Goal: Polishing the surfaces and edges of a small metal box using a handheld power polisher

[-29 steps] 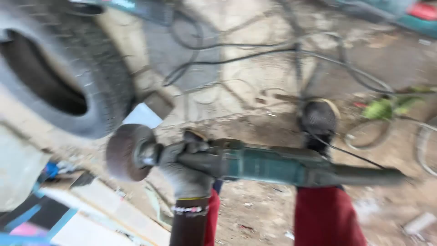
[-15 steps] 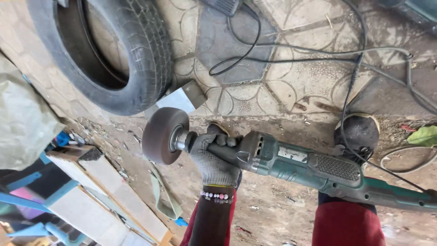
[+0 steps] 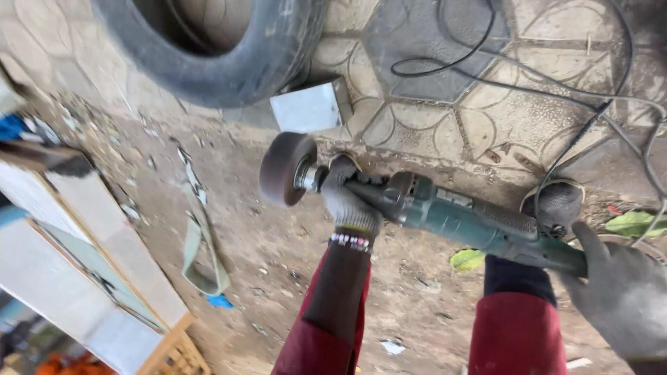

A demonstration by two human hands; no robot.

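Note:
A green power grinder with a dark drum-shaped wheel at its left end is held level above dusty ground. My left hand, in a grey glove with a beaded band at the wrist, grips the tool's neck just behind the wheel. At the lower right, my right hand, in a dark glove, holds the rear end of the tool's body. The wheel hangs free and touches nothing. My red-clad legs show below the tool.
A worn tyre lies at the top left, with a small grey metal plate beside it. Black cables run over patterned paving. White boards and a strap lie at the left. A black round object sits behind the tool.
The view has swung and closed in, so the tyre now sits higher in frame. The grinder stays in both hands, now tilted down to the right. The right hand has come into view.

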